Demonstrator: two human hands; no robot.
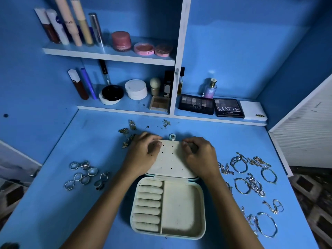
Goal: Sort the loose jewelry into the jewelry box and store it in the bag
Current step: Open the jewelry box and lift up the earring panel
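A: Blue painted desk [224, 139], blue shelves of cosmetics [107, 56] behind it. Where's the box?

B: The cream, rounded-corner jewelry box [168, 209] lies open flat between the forearms. Its perforated cream lid panel [170, 159] rests on the desk under both hands. The left hand [143, 153] lies on the lid's left part, fingers curled together, thumb pressing the panel. The right hand [198, 155] sits on the lid's right edge, fingers bunched as if pinching. I cannot tell if anything is between them.

A: How far along?

B: Barely started, I'd judge. The padded ring rolls [148, 207] and the plain compartment beside them look empty. Silver rings [84, 175] lie scattered left of the left hand, gold butterfly earrings [128, 133] just beyond its fingers, thin bracelets and chains [251, 180] right of the right hand.

A: And the bag?

B: Not in view. The small studs beyond the hands are too tiny to identify, and the chains tangle together.
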